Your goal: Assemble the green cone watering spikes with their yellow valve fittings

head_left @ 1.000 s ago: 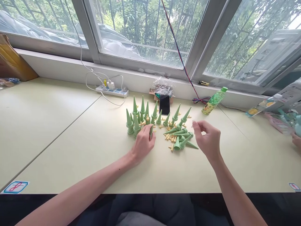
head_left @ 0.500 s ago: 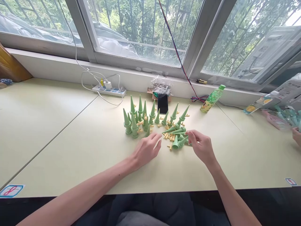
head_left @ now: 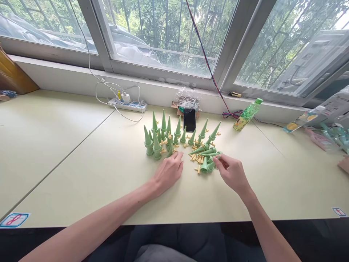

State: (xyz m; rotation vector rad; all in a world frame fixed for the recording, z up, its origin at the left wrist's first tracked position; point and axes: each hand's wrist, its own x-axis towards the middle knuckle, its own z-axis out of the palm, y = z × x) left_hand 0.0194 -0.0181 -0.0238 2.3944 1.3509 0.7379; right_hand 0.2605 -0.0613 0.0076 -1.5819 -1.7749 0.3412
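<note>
Several green cone spikes (head_left: 156,146) stand upright at the centre left of the table, some with yellow valve pieces. My left hand (head_left: 168,169) is at the near side of this group, fingers closed around the lower part of a small green cone (head_left: 170,150). To the right lies a loose pile of green cones (head_left: 204,165) and yellow valve pieces (head_left: 197,170). My right hand (head_left: 230,170) is at the pile's right edge, thumb and fingers pinched at a green cone lying there; the fingers partly hide it.
Behind the cones lie a black phone (head_left: 189,120) and clear plastic wrap (head_left: 187,100). A power strip (head_left: 131,106) with white cables is at the back left. A green-capped bottle (head_left: 247,115) stands at the back right, near bundled wires (head_left: 231,114).
My left hand has moved slightly left and up, closer to the small cone. My right hand has shifted a little left and down over the pile. Another person's hand at the right edge has gone.
</note>
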